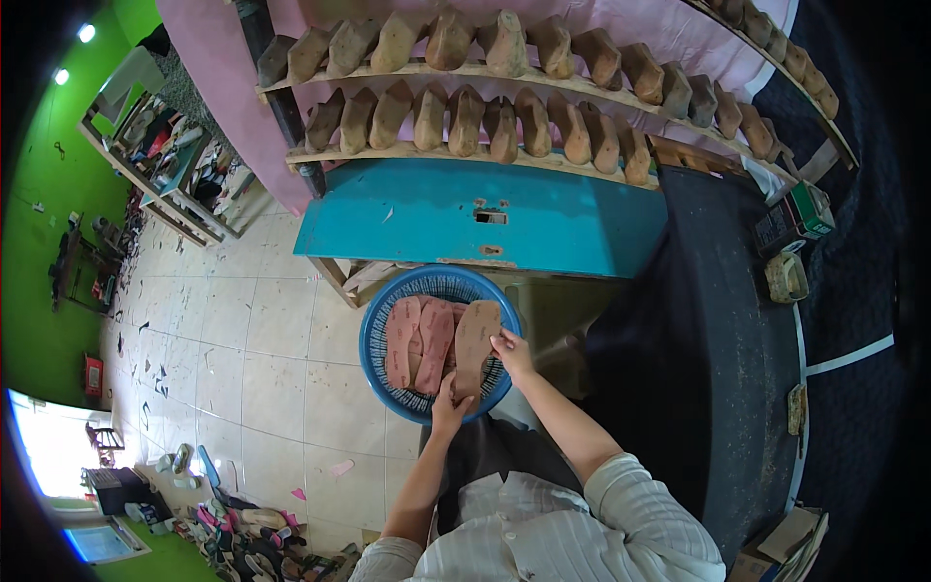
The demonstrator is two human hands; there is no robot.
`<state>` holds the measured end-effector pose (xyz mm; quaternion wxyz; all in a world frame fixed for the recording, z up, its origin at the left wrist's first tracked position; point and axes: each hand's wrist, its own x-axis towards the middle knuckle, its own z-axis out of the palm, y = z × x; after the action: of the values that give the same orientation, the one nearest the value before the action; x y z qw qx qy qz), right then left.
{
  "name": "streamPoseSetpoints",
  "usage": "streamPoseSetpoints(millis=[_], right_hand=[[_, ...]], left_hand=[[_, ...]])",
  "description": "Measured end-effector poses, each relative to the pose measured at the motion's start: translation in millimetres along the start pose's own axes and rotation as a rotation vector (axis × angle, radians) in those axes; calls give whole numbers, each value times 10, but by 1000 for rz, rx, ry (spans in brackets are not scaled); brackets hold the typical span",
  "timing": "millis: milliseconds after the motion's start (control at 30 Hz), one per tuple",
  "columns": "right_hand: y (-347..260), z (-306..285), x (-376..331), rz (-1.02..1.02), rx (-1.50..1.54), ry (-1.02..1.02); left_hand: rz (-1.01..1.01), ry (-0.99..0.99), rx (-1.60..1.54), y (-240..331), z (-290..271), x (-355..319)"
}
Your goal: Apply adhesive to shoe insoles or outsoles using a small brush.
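Observation:
A tan insole with printing on it is held in both hands over a round blue plastic basket. My left hand grips its lower, heel end, while my right hand pinches its right edge with the thumb on top. Beneath and to the left, several pinkish-brown insoles lie heaped in the basket. The basket sits in front of my lap. Part of the heap is hidden by the held insole.
Beyond the basket stands a turquoise bench, with wooden shoe lasts on shelves above. A black-covered table runs along my right, bearing a green tin. Scraps and shoes litter the tiled floor at lower left.

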<state>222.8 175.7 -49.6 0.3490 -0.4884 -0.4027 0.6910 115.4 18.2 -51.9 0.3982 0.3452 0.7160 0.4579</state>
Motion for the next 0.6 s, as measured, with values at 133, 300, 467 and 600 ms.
streamPoseSetpoints(millis=[133,300,467,600], right_hand=[[350,-8,181,-49,-152,157],[729,48,378,-97,-347,233],[958,-3,565,-123,-584,287],[1103,-184,748,-118,-653,317]], left_hand=[[21,-81,184,-113,19,182],[89,-92,252,-579,31,379],[2,-160,338,-713,108,470],[9,-167,399,-576,196,481]])
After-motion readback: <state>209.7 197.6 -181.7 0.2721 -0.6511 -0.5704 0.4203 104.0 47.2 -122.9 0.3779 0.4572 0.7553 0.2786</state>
